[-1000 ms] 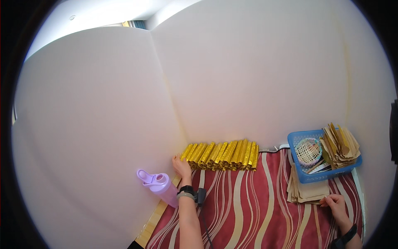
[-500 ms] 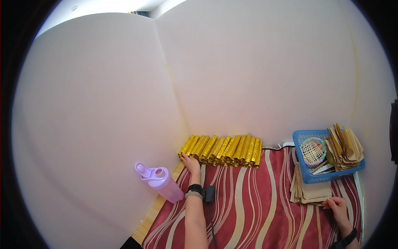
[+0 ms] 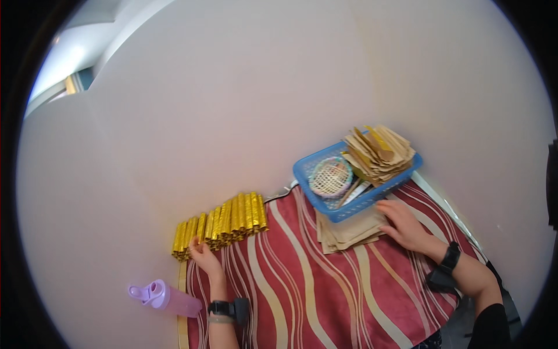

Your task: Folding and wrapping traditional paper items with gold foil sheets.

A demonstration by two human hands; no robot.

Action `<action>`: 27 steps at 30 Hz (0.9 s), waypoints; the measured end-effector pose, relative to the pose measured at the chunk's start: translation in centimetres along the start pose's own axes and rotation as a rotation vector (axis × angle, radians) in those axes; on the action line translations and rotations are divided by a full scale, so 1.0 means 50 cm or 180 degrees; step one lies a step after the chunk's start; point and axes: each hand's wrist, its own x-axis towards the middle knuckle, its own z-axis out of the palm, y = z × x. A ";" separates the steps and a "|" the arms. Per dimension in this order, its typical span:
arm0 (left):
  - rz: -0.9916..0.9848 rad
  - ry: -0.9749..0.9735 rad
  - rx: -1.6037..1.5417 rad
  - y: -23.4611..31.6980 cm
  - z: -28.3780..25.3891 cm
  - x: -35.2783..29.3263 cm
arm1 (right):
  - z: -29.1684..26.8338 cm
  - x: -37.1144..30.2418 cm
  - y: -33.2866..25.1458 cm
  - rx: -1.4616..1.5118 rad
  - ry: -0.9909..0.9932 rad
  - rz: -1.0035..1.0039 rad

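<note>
A row of stacked rolls of shiny gold paper (image 3: 224,221) lies along the wall at the left end of the cloth. My left hand (image 3: 204,257) is at the near ends of these rolls, fingers loosely apart and nothing visible in them. Farther right, my right hand (image 3: 404,225) is spread, its thumb apart, beside a stack of beige paper sheets (image 3: 343,235). The fingertips reach the stack's right edge, near the basket. A blue plastic basket (image 3: 332,214) rests partly over the sheets. Inside it are a woven round piece (image 3: 331,177) and a thick bundle of brown and gold papers (image 3: 381,154).
A purple bottle (image 3: 177,302) stands left of my left forearm. Red striped cloth (image 3: 293,279) covers the table, with a pale wooden edge (image 3: 182,299) at the left. White walls (image 3: 250,116) rise behind. Each wrist wears a black band.
The view has swung right, so everything sits farther left. My right hand has moved from the sheets' lower corner up to their right side and spread. My left hand stays by the rolls.
</note>
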 end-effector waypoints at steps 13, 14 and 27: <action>0.1404 -0.4022 0.0146 0.293 0.193 -0.377 | 0.040 -0.007 0.008 -0.0293 -0.0426 -0.0142; 0.1650 -0.4003 0.0384 0.278 0.197 -0.380 | 0.045 -0.003 0.009 -0.0446 -0.0497 -0.0132; 0.1506 -0.4249 0.0253 0.220 0.199 -0.381 | 0.018 0.017 0.010 0.0086 0.0628 0.0024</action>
